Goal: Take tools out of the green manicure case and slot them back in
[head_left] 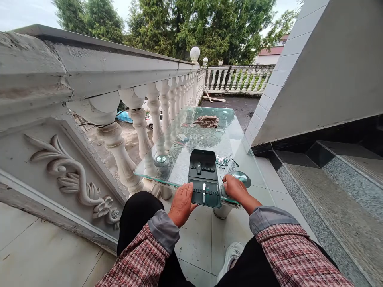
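Observation:
An unfolded dark manicure case [196,159] lies at the near edge of the glass table, its lower flap reaching past the edge. My left hand [182,201] grips the case's left side, fingers on top. Elastic loops cross the case; a slim tool with a white handle [204,195] sits upright in the lower row, and a dark tool [199,168] in the upper part. Just right of the case, my right hand [236,187] pinches a thin, dark small tool [222,179], mostly hidden by the fingers. Several clippers and scissors [222,161] lie beyond, beside another metal tool [234,161].
A brown cloth [207,121] and a small packet [182,137] rest farther back on the glass table [251,159]. Round metal discs [161,159] top its legs. A white balustrade [139,127] runs along the left; stone steps [323,183] rise on the right.

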The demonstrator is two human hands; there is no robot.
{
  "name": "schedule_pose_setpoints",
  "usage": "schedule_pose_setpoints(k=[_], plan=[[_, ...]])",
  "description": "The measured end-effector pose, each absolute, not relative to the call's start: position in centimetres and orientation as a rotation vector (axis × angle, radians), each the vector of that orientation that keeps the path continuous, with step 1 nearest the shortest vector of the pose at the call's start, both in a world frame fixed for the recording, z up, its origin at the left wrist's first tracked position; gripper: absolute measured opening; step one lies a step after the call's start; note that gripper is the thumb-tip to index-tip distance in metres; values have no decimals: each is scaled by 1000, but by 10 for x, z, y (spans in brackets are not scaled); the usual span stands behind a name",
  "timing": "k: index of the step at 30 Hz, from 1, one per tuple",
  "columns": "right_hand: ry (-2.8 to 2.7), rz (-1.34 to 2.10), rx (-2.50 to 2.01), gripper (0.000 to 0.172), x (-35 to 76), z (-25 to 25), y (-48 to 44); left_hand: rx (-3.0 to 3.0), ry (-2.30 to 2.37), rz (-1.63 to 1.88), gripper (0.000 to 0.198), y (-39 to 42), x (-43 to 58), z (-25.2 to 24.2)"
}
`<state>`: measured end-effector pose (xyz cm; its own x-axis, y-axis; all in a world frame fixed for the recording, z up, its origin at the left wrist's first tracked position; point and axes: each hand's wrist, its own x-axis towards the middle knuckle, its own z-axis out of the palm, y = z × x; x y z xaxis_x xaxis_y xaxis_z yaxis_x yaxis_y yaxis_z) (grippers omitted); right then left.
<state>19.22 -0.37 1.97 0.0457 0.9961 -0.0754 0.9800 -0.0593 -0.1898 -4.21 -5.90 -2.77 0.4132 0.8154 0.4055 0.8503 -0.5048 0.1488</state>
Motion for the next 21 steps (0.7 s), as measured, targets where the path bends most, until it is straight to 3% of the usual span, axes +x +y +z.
schedule_pose_setpoints(k=[11,21], plan=[[-1749,674,-1959,52,187,29,2,-2597,-1534,-749,95,-61,-43,-26],[-1636,947,-1625,52,146,38,5,-2608,-1543,-739,97,-61,-44,-27]])
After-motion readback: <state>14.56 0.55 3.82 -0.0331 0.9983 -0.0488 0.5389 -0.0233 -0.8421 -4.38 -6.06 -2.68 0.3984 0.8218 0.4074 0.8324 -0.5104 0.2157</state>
